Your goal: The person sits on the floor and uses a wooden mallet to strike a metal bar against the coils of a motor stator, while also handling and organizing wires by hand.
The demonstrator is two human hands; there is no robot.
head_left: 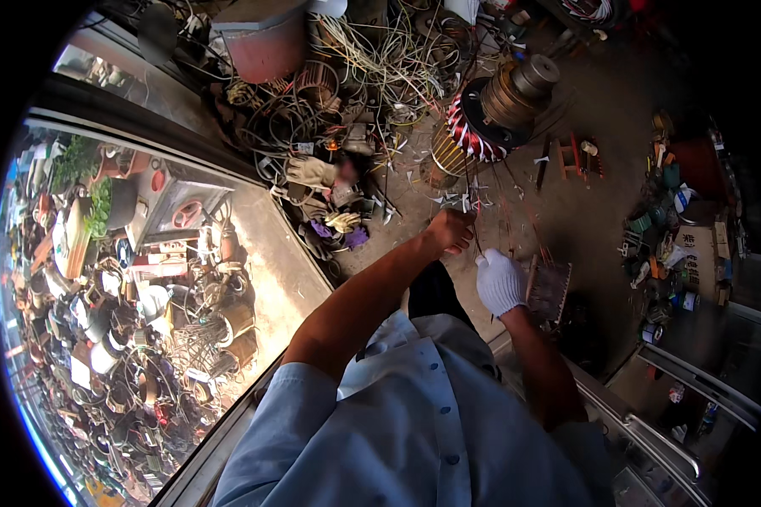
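My bare left hand (450,230) has its fingers curled round thin dark wires (476,218) below an armature (482,118) with red-and-white windings, yellow strips and a stepped metal shaft. My right hand (499,281), in a white knitted glove, is closed on the lower part of these wires, just right of and below my left hand. Thin reddish strands (509,211) hang beside them from the armature. A worn metal plate (551,287) lies right of my gloved hand.
Tangled cables (380,51), gloves (311,171) and a red tub (262,46) crowd the upper left. A small wooden stand (577,160) is right of the armature. Tools and spools (676,237) line the right. An opening at left shows sunlit piled scrap (127,355).
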